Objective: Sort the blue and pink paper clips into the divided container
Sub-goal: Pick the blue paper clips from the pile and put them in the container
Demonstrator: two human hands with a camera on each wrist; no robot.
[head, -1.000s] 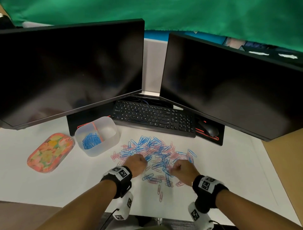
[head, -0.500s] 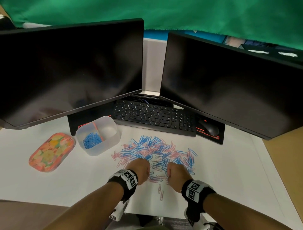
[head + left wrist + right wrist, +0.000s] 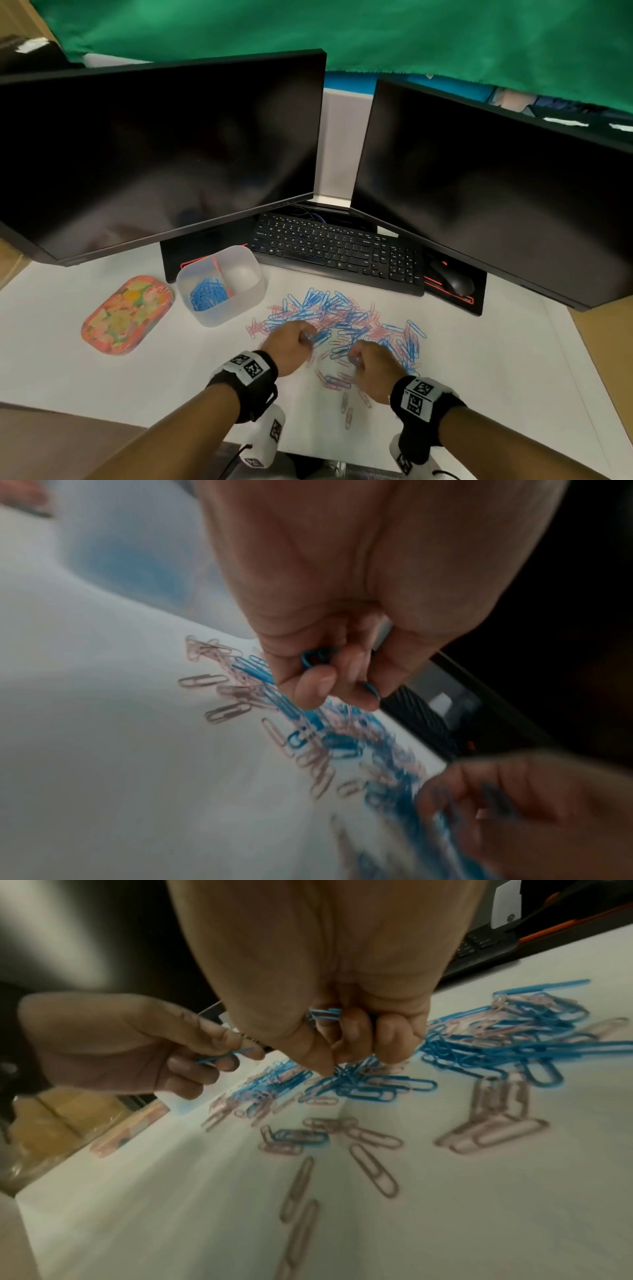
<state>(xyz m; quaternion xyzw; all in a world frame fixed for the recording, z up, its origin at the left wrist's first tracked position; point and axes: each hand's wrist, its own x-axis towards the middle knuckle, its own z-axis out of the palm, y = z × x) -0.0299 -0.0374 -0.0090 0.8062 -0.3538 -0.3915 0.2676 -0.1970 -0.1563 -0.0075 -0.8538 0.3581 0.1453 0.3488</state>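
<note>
Mixed pile of blue paper clips and pink paper clips spread on the white surface, in front of the keyboard; a few pink strays lie nearer the person. Divided container stands left of the pile, translucent, with an orange-pink divider. Its left compartment holds a heap of blue clips; the right compartment looks bare, contents not resolvable.

Left hand is over the pile's near-left edge, fingers curled, pinching blue clips between thumb and fingertips; the left wrist view shows blue loops sticking out of the grip. Right hand is over the pile's near side, just beside the left, also curled into a loose fist with blue clips bunched in it, fingertips down at the clips on the surface.

Floral tray sits left of the container. Two dark monitors behind, mouse on the right.
</note>
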